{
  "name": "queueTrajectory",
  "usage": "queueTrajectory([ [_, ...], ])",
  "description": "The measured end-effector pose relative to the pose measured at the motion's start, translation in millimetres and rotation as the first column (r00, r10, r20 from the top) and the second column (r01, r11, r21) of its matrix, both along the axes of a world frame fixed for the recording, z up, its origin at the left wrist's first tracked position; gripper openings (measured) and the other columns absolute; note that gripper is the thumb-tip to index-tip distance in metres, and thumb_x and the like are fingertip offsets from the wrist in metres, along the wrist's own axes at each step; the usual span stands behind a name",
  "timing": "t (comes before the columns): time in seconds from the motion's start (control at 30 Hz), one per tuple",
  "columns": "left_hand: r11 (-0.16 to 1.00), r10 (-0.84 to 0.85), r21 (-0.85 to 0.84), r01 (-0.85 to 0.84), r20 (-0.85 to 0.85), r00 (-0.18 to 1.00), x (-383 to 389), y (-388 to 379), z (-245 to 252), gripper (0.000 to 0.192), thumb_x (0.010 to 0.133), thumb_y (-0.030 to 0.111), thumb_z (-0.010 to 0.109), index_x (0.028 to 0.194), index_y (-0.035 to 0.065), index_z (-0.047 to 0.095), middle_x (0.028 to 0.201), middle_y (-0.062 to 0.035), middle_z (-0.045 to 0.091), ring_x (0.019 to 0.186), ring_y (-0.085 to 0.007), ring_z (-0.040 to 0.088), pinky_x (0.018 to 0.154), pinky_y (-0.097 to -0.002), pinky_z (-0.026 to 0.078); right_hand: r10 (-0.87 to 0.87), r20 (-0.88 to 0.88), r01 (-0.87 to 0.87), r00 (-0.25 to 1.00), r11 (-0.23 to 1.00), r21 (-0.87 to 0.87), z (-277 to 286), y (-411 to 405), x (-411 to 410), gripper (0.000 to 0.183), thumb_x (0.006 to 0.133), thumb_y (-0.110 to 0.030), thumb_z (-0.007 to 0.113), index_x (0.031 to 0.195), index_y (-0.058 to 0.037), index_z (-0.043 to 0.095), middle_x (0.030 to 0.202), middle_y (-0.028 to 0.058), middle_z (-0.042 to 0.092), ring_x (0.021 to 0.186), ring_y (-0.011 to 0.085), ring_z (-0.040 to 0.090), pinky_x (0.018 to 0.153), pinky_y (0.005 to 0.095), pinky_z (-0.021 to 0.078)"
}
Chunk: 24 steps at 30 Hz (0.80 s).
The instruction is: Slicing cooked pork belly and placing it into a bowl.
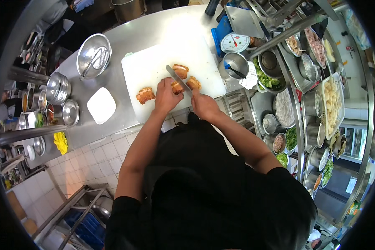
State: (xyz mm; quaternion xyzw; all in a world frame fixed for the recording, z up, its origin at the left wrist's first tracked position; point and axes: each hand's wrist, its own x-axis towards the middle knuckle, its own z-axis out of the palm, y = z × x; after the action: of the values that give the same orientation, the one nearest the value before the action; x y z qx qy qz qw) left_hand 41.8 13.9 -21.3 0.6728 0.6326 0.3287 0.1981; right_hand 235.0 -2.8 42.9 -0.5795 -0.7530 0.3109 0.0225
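Observation:
My right hand point(204, 104) grips a kitchen knife point(177, 76), its blade pointing away to the upper left. The blade lies against a browned piece of cooked meat point(177, 88), which looks like crisp pork belly. My left hand point(167, 97) holds this piece from the left, thumb and fingers around it, hiding part of it. Just right of the blade sits another meat piece point(194, 83), and a further piece point(180, 71) lies beyond it. Left of my left hand, a sliced portion of meat point(145, 95) rests on the white cutting board point(150, 65).
On the steel table point(122, 37), a steel bowl with tongs point(94, 56) and a white plate point(101, 105) stand left. Right are a blue dial scale point(234, 42) and a steel pot with a brush point(234, 65). Racks of food containers point(284, 107) rise at the far right.

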Motion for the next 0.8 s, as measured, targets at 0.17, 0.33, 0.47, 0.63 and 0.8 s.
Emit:
queueTrajectory([
  [0.17, 0.996, -0.020, -0.092, 0.022, 0.021, 1.000, 3.6, -2.1, -12.3, 0.062, 0.073, 0.016, 0.087, 0.124, 0.0032, 0.055, 0.124, -0.0205, 0.061, 0.119, -0.0408, 0.059, 0.100, -0.0478, 0.051, 0.018, -0.033, -0.016, 0.999, 0.999, 0.049, -18.6, 3.8, -3.5, 0.020, 0.104, -0.017, 0.052, 0.114, -0.0010, 0.047, 0.096, 0.0278, 0.073, 0.092, 0.0476, 0.072, 0.082, 0.0600, 0.0557],
  [0.33, 1.000, -0.017, -0.013, 0.017, 0.007, 1.000, 7.6, -0.9, -17.5, 0.052, 0.072, 0.015, 0.088, 0.115, 0.0046, 0.058, 0.115, -0.0173, 0.064, 0.112, -0.0396, 0.062, 0.095, -0.0471, 0.053, 0.066, -0.054, -0.059, 0.996, 0.989, 0.133, -26.7, 14.8, -12.5, 0.020, 0.105, -0.017, 0.053, 0.115, -0.0006, 0.046, 0.092, 0.0276, 0.072, 0.087, 0.0478, 0.072, 0.077, 0.0601, 0.0558],
  [0.47, 1.000, -0.002, -0.015, 0.002, 0.025, 1.000, 7.2, 2.2, -18.0, 0.047, 0.072, 0.014, 0.086, 0.111, 0.0064, 0.060, 0.111, -0.0144, 0.065, 0.110, -0.0387, 0.062, 0.095, -0.0483, 0.054, 0.066, -0.020, -0.064, 0.998, 0.996, 0.058, -13.6, 19.8, -18.4, 0.018, 0.103, -0.013, 0.050, 0.117, -0.0020, 0.050, 0.105, 0.0291, 0.073, 0.099, 0.0463, 0.072, 0.085, 0.0578, 0.0565],
  [0.63, 0.996, 0.003, -0.093, 0.000, 0.035, 0.999, 3.6, 4.2, -22.9, 0.045, 0.073, 0.015, 0.086, 0.110, 0.0072, 0.061, 0.112, -0.0137, 0.067, 0.113, -0.0381, 0.063, 0.095, -0.0484, 0.055, 0.067, 0.064, -0.063, 0.996, 0.995, -0.072, -0.8, 10.8, -5.1, 0.019, 0.103, -0.012, 0.045, 0.117, -0.0006, 0.048, 0.099, 0.0311, 0.073, 0.095, 0.0496, 0.072, 0.085, 0.0610, 0.0551],
  [0.8, 0.998, -0.041, -0.052, 0.044, 0.047, 0.998, 2.6, 6.0, -25.7, 0.043, 0.074, 0.014, 0.085, 0.108, 0.0050, 0.060, 0.111, -0.0162, 0.068, 0.111, -0.0390, 0.064, 0.095, -0.0479, 0.054, 0.112, 0.144, -0.086, 0.983, 0.980, -0.178, 13.9, -1.5, 14.4, 0.023, 0.104, -0.012, 0.040, 0.121, 0.0014, 0.048, 0.103, 0.0309, 0.073, 0.100, 0.0490, 0.071, 0.089, 0.0589, 0.0551],
])
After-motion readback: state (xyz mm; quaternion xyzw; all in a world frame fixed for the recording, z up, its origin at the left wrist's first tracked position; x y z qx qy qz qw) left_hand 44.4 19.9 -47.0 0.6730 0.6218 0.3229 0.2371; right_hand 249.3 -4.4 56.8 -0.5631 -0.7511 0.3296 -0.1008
